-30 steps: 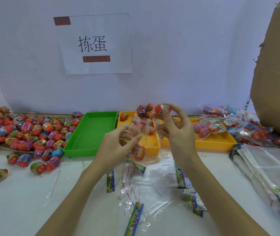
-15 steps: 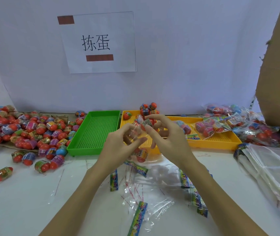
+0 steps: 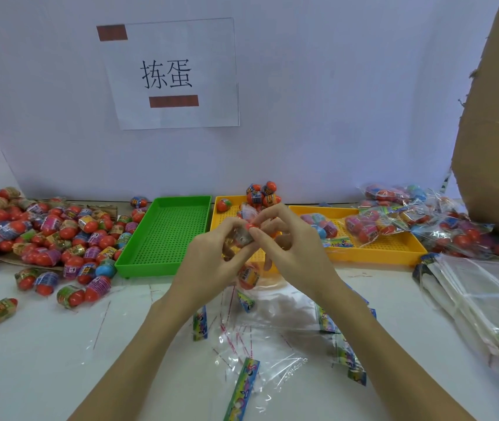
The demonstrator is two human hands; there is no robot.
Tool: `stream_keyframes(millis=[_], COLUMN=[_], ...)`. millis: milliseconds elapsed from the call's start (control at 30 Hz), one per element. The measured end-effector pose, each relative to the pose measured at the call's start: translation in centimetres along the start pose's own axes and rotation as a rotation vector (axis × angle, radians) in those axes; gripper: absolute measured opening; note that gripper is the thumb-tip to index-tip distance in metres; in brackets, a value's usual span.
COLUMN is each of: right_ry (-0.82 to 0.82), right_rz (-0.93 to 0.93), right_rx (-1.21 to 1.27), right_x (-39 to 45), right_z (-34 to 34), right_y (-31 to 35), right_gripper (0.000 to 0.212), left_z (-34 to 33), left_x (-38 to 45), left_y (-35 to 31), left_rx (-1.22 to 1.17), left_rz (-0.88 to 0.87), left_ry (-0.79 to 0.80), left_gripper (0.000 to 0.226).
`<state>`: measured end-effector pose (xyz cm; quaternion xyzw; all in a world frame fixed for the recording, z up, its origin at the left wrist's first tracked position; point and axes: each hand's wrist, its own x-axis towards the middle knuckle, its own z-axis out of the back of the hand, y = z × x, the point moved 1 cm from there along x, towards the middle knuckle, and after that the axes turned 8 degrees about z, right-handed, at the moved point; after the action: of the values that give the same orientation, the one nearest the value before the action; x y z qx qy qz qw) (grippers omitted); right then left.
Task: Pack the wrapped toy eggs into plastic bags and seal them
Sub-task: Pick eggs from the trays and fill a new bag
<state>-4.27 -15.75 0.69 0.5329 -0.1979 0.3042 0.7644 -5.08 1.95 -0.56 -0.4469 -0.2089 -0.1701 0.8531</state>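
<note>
A wrapped egg [image 3: 249, 229] is pinched by the right hand [image 3: 295, 249] at the mouth of a clear bag [image 3: 246, 265], held open above the table [image 3: 45, 360] by the left hand's [image 3: 212, 259] curled fingers, presumably so it drops onto the egg already hanging inside.

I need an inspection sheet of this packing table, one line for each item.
Surface: white table.
Job's things: loose wrapped eggs heaped left; clear bag held, one egg inside; filled bags right; empty bags stacked right.
Clutter: peeled strips and header cards in front; green tray; yellow trays.
Hands: left hand and right hand pinch the bag.
Cables: nothing seen.
Surroundings: paper sign; cardboard box.
</note>
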Motion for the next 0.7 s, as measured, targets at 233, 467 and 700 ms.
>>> stream_keyframes(millis=[233,467,700], right_ry=[0.029,0.025,0.370], right_rz=[0.063,-0.013,0.061], right_rx=[-0.057,-0.210,-0.684], right_x=[-0.1,-0.6,-0.4], right_z=[-0.6,-1.6,-5.2], right_y=[0.4,-1.5,-2.4], right_gripper=[0.029,0.023,0.053], left_z=[0.6,2.9,2.9], left_x=[0.3,1.2,1.1], left_y=[-0.1,1.5,2.1], left_rx=[-0.132,-0.289,-0.371], left_rz=[0.123,0.417,0.556], left_ry=[-0.017,-0.187,-0.336], left_gripper=[0.015,0.014,0.033])
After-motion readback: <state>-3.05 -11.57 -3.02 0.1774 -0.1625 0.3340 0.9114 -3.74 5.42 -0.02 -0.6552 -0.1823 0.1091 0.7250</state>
